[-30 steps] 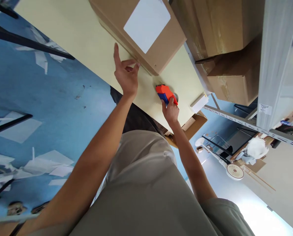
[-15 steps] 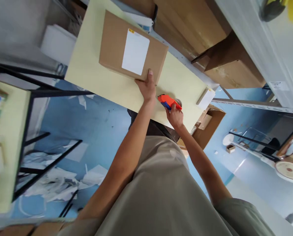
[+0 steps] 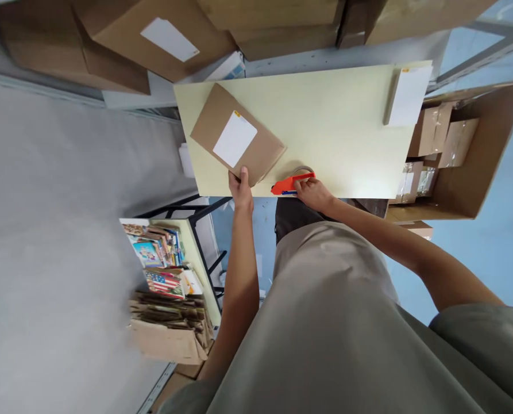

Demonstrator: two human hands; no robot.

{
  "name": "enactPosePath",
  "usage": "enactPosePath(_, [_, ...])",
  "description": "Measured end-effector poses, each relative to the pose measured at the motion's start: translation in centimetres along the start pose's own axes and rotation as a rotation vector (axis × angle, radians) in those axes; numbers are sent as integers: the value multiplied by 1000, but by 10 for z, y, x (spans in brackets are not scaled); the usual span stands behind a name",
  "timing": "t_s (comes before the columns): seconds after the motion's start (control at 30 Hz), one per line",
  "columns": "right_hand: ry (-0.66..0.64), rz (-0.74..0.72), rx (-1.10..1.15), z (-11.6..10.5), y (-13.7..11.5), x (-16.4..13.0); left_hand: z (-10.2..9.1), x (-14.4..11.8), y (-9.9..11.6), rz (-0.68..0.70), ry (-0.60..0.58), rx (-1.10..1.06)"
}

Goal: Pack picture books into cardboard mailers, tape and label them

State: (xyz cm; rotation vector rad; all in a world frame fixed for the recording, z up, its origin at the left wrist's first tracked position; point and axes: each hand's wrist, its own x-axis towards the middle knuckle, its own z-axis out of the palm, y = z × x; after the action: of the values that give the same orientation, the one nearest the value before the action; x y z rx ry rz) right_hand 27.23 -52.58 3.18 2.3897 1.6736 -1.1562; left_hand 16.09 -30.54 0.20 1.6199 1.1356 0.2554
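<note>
A brown cardboard box (image 3: pixel 265 146) lies at an angle on the left part of the pale yellow table (image 3: pixel 342 126), with a white label (image 3: pixel 235 138) on its top face. My left hand (image 3: pixel 241 190) grips the box's near edge, thumb on top and fingers mostly hidden below. Wrapped round an orange-red tape dispenser (image 3: pixel 285 184) with a blue part is my right hand (image 3: pixel 313 194). The dispenser, with a tape roll (image 3: pixel 304 169) on its far side, is at the table's near edge, just right of the box and apart from my left hand.
White label stack (image 3: pixel 409 96) sits at the table's far right. Beyond its right end stands a large open carton (image 3: pixel 493 155) holding small taped boxes. Big cartons (image 3: pixel 165 34) line the back. At lower left are books (image 3: pixel 164 253) and folded cardboard (image 3: pixel 170 328) on another table.
The view has swung, so the table now lies nearly level across it. My left hand still holds the box and my right hand still holds the tape dispenser.
</note>
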Motion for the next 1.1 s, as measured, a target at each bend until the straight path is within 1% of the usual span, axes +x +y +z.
enactPosePath(0.07, [-8, 23, 12, 2, 12, -12, 2, 2, -2, 6, 0, 51])
enactPosePath(0.1, [-22, 50, 16, 3, 22, -21, 3, 3, -4, 10, -1, 63])
enactPosePath(0.2, [-48, 185, 10, 6, 66, -50, 3, 6, -8, 2, -18, 15])
enactPosePath(0.27, [-4, 290, -6, 2, 97, -61, 1, 6, -9, -18, -28, -42])
enactPosePath(0.33, [78, 309, -20, -10, 121, -58, 1, 6, -6, -46, -23, -92])
enactPosePath(0.37, [115, 293, -23, -18, 129, -49, 1, 6, -3, -64, -14, -119])
enactPosePath(0.43, [177, 269, -16, -37, 134, -23, 1, 5, 4, -109, 7, -181])
enactPosePath(0.5, [209, 244, -26, -55, 131, 11, -1, 4, 11, -149, 1, -221])
enactPosePath(0.57, [230, 210, -42, -69, 124, 41, -4, 3, 17, -166, -39, -210])
enactPosePath(0.63, [250, 152, -59, -77, 117, 62, -11, 4, 21, -169, -93, -168])
enactPosePath(0.67, [249, 126, -68, -79, 114, 67, -16, 6, 23, -168, -121, -144])
enactPosePath(0.73, [211, 90, -93, -83, 108, 71, -28, 12, 26, -163, -182, -106])
enactPosePath(0.83, [118, 68, -119, -85, 98, 65, -52, 29, 36, -179, -285, -35])
enactPosePath(0.9, [78, 40, -104, -85, 86, 61, -70, 46, 46, -178, -349, 63])
enactPosePath(0.97, [60, 11, -61, -83, 69, 61, -87, 65, 58, -136, -394, 203])
enactPosePath(1.03, [50, -15, -13, -79, 46, 68, -99, 85, 70, -83, -384, 383])
enactPosePath(1.1, [48, -44, 24, -74, 18, 80, -102, 103, 83, -65, -310, 572])
